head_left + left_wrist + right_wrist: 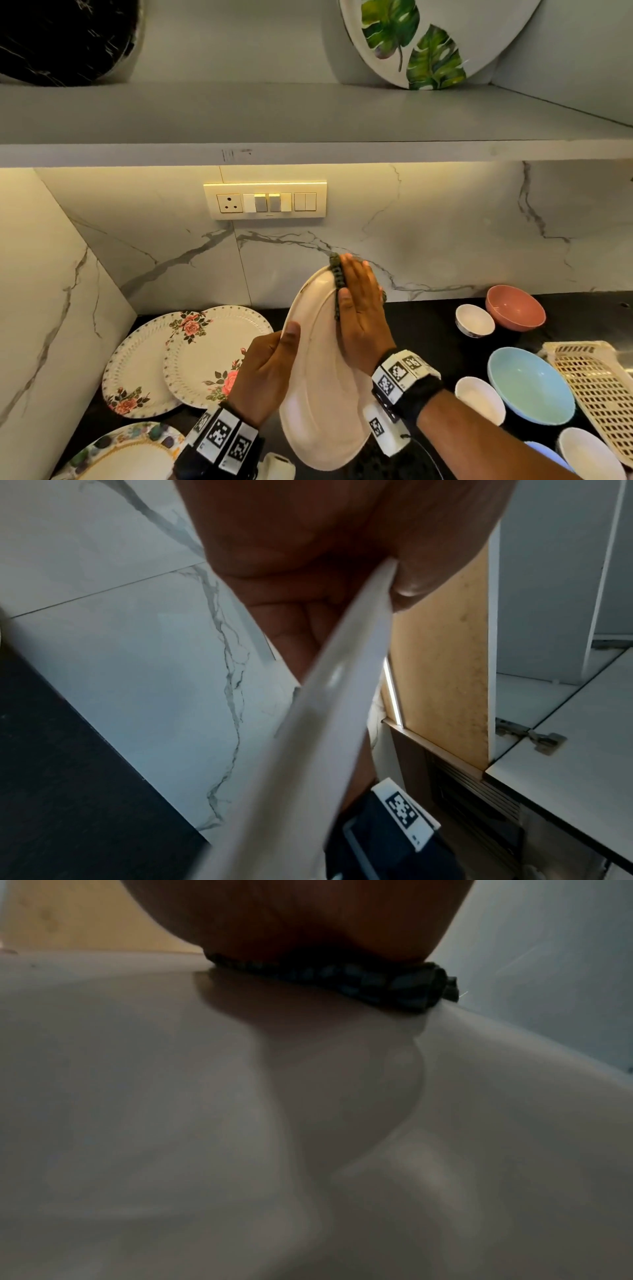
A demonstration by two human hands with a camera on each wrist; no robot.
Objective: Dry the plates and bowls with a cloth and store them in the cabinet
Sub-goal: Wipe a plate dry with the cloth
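Black counter (428,329), marble backsplash behind, marble side wall closing off the left end.

Left end: two floral plates (191,356) overlap near the back left corner; a third patterned plate (130,452) sits at the front edge, partly cut off. Little bare counter between them.

Centre: white plate (318,394) held tilted on edge above the counter, clear of everything on it. Left hand (263,377) grips its left rim, thumb over the front face, fingers curled behind; the left wrist view shows the rim pinched between thumb and fingers. Right hand (359,308) lies flat, fingers straight, pressing a dark checked cloth (337,277) against the plate's upper face near its top edge.

Right side: small white bowl (474,320) and pink bowl (515,308) near the back edge; light blue bowl (531,383) further forward, just beside a cream slotted basket (596,387).

Above: grey cabinet shelf (308,116), open in the middle, a leaf-print plate (428,41) leaning at its right.
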